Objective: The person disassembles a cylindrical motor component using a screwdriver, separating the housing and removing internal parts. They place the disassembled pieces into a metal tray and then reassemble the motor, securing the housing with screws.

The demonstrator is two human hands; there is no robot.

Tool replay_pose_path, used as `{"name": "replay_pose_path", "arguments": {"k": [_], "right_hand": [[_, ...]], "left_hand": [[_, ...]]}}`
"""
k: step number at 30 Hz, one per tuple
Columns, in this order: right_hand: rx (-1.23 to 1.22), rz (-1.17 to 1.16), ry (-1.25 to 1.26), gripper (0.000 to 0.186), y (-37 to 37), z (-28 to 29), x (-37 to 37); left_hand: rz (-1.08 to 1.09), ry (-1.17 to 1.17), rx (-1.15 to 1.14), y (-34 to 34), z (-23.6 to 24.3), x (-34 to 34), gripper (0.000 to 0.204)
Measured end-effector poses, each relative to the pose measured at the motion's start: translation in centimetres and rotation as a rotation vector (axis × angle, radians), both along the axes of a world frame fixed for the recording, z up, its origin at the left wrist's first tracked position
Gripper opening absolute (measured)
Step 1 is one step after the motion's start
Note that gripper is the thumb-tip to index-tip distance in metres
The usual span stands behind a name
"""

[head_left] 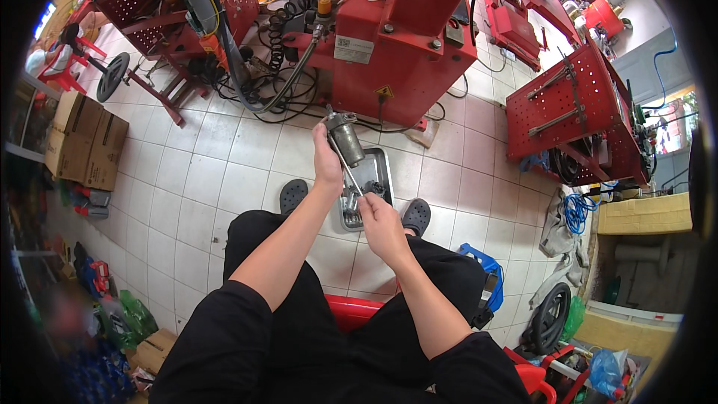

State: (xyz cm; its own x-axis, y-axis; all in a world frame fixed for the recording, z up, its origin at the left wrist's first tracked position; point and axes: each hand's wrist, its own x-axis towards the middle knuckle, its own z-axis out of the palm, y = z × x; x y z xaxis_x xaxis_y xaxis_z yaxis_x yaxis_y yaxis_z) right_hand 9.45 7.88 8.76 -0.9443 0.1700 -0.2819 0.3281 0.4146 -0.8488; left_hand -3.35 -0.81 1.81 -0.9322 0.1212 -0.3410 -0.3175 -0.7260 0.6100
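Note:
My left hand (326, 158) is closed round a grey metal cylinder (347, 141) with a wider flanged top, which looks like a small starter motor. It is held tilted above a metal tray (388, 179) on the floor between my feet. A slim silver rod-shaped tool (348, 170) runs along the motor's side, its lower end pinched in my right hand (381, 223). The tool's upper end lies beside my left hand, and I cannot tell whether it touches the motor. Several small metal parts (376, 188) lie in the tray.
A red machine base (396, 82) stands ahead, with hoses and black cables (262, 97) on the floor. To the right is a red perforated workbench (550, 116). Cardboard boxes (86, 138) are stacked at left. A blue case (486, 277) sits beside my right leg.

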Motion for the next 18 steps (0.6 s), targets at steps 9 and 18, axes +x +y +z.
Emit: {"name": "replay_pose_path", "arguments": {"k": [9, 18], "right_hand": [[-0.161, -0.108, -0.074, 0.031, 0.0, -2.7, 0.3], [-0.431, -0.075, -0.162, 0.025, 0.2, -2.9, -0.2]], "left_hand": [[0.015, 0.038, 0.008, 0.2, 0.5, 0.2, 0.036], [0.025, 0.079, 0.005, 0.3, 1.9, 0.5, 0.039]]}}
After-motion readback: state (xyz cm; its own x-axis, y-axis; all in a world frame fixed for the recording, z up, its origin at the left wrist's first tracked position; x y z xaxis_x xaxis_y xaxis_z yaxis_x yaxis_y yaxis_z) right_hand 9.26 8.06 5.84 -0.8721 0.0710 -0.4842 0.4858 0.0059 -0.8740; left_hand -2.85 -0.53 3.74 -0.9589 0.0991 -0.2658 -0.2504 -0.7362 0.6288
